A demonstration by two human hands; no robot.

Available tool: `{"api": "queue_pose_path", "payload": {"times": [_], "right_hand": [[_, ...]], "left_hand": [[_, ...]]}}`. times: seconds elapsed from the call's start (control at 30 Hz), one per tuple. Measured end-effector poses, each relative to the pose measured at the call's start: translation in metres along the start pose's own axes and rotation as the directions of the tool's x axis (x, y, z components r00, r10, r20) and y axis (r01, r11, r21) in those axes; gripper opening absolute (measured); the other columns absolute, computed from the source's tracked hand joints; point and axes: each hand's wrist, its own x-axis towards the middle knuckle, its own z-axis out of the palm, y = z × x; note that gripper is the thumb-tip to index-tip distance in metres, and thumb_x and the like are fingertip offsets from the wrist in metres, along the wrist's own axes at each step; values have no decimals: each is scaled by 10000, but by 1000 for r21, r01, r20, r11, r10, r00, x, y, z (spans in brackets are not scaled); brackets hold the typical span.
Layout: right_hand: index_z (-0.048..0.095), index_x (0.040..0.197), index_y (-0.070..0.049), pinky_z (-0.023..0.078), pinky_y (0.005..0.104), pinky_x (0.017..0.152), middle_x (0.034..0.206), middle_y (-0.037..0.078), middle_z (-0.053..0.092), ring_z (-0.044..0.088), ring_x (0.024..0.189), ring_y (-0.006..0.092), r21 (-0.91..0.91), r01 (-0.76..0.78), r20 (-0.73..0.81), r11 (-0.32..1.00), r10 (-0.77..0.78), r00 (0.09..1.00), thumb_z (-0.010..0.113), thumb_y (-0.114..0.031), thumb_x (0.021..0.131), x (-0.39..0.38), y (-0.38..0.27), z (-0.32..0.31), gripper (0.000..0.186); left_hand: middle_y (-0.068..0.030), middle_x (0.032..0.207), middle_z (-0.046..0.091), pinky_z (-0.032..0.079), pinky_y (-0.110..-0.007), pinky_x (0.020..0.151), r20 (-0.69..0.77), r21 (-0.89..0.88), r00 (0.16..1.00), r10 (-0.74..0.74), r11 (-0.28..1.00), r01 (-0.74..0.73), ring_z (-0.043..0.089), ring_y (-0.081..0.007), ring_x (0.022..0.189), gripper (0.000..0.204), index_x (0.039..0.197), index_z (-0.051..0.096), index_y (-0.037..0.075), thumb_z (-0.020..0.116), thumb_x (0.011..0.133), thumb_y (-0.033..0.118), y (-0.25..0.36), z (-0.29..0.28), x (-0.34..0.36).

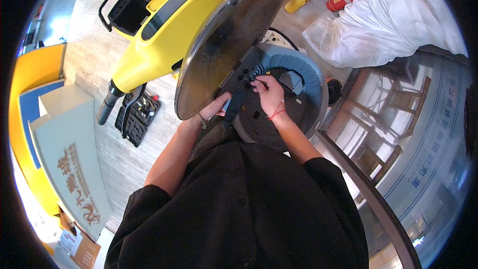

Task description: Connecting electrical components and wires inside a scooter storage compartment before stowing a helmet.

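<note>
A round grey-blue tub (311, 94) with a dark interior sits in front of me, its smoky clear lid (219, 30) raised on the left. A dark hinge plate (244, 69) with small fittings joins them. My right hand (269, 94) is closed in a pinch over the fittings at the hinge, holding something too small to make out. My left hand (216, 104) is at the lower left end of the hinge, its fingers wrapped on the edge there and partly hidden, so what they grip is unclear.
A large yellow machine (184, 15) stands at the upper left, an open black toolbox (129, 119) below it. A red extinguisher (341, 1) and white-draped object (378, 25) are at the upper right. A glass panel with chairs behind (418, 134) is right, a counter (74, 169) left.
</note>
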Motion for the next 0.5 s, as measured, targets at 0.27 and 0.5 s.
{"api": "queue_pose_path", "payload": {"times": [0.27,0.5], "right_hand": [[498,946,39,466,243,625,813,130,614,604,685,169,-129,53,-124,990,-69,990,468,-9,812,11,-1,17,145],[497,941,44,467,243,628,820,134,615,604,688,170,-73,91,-131,993,-100,986,471,-21,817,6,2,19,143]], "left_hand": [[17,886,564,452,-235,626,10,2,1000,-24,1000,24,518,-71,771,315,946,568,106,462,787,357,0,-2,1],[22,862,573,450,-237,627,17,-4,999,-30,1000,30,529,-74,757,311,952,568,107,461,791,351,-7,-3,6]]}}
